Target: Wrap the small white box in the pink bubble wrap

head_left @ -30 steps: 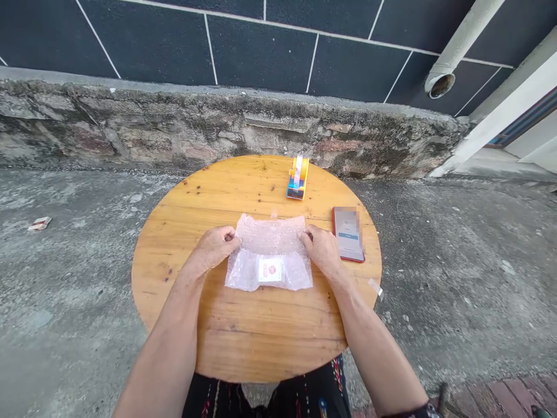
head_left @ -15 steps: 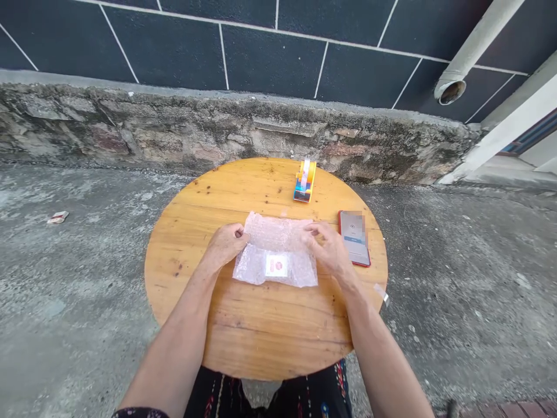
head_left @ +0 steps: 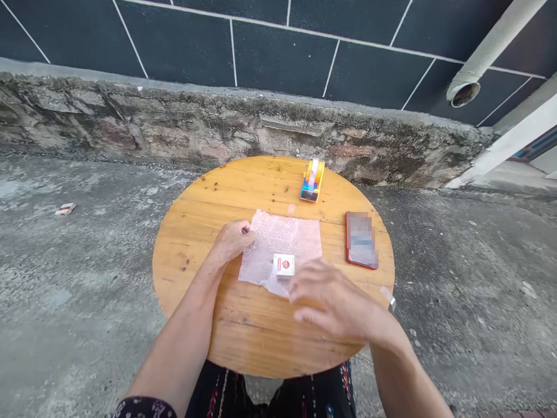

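Note:
A sheet of pinkish clear bubble wrap (head_left: 282,232) lies spread out on the round wooden table (head_left: 252,348). On its near part sits a small white box (head_left: 285,265) with a red round print. My left hand (head_left: 235,239) is closed on the wrap's left edge, thumb against the fingers. Close to the box's right side is my right hand (head_left: 324,296), blurred by motion, thumb apart from the stretched fingers and nothing visible in it. It hides the wrap's near right corner.
A yellow and blue tape dispenser (head_left: 312,181) stands at the table's far side. To the right lies a phone in a red case (head_left: 361,240). A strip of tape (head_left: 387,295) hangs at the right edge. Behind is a stone wall base (head_left: 209,130).
My right hand has let go of the wrap's right side and moved toward me, beside the box. The box, hazy under a wrap fold before, now shows uncovered. My left hand keeps its hold.

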Motion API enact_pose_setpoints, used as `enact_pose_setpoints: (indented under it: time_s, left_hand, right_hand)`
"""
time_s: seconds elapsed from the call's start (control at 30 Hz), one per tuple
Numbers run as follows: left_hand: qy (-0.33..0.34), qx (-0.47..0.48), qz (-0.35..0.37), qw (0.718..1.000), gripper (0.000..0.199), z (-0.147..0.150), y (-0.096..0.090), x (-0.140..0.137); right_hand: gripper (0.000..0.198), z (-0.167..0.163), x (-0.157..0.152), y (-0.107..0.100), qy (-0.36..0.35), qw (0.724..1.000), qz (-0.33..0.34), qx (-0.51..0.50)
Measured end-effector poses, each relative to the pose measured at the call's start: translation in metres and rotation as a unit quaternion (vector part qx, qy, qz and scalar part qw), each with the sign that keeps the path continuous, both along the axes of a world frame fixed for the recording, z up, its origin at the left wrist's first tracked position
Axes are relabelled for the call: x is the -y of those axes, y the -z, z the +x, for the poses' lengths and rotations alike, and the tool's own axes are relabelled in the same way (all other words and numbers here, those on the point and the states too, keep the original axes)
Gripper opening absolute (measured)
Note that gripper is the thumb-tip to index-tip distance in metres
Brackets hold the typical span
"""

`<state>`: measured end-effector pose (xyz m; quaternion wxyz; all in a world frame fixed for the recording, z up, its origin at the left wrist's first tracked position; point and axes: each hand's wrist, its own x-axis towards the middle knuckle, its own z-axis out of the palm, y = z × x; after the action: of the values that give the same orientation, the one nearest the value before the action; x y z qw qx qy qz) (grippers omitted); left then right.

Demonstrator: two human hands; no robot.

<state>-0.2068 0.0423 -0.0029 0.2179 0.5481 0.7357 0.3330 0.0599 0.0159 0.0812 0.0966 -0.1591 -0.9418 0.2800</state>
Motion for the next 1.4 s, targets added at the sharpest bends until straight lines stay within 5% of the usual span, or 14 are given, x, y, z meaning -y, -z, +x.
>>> enact_pose_setpoints:
  time_s: [0.23, 0.43, 0.57, 0.63, 0.73, 0.87, 0.97, 1.13, 1.4]
  left_hand:
    - [0.011, 0.007, -0.005, 1.0, 0.017, -0.001, -0.006, 0.003]
    - [0.022, 0.011, -0.009, 1.0, 0.017, -0.002, -0.007, 0.003]
    - [0.026, 0.013, -0.004, 1.0, 0.017, -0.002, -0.006, 0.004]
    - [0.027, 0.013, -0.004, 1.0, 0.017, -0.002, -0.006, 0.004]
    - [0.029, 0.012, -0.004, 0.999, 0.017, -0.002, -0.008, 0.004]
    - [0.031, 0.012, -0.013, 0.999, 0.014, -0.003, -0.01, 0.005]
    - [0.032, 0.014, -0.015, 0.999, 0.012, -0.004, -0.01, 0.005]
    - [0.028, 0.012, -0.007, 1.0, 0.014, -0.003, -0.009, 0.004]
    - [0.026, -0.011, -0.007, 1.0, 0.019, -0.002, -0.006, 0.002]
  right_hand:
    - [0.011, 0.015, 0.066, 0.022, -0.071, 0.989, -0.078, 0.107]
    - [0.016, 0.016, 0.063, 0.019, 0.107, 0.989, -0.098, 0.007]
    - [0.023, -0.008, 0.054, 0.022, 0.214, 0.976, -0.018, -0.03]
    - [0.025, -0.025, 0.055, 0.032, 0.185, 0.981, 0.044, 0.029]
    - [0.024, -0.042, 0.066, 0.047, 0.047, 0.989, 0.102, 0.1]
    - [0.009, -0.034, 0.08, 0.043, -0.05, 0.994, 0.046, 0.088]
    - [0.015, -0.017, 0.072, 0.032, 0.022, 0.999, -0.023, 0.038]
    - [0.016, 0.0, 0.032, 0.036, 0.238, 0.968, -0.01, -0.08]
    - [0.067, -0.026, -0.002, 0.064, 0.243, 0.967, 0.05, -0.058]
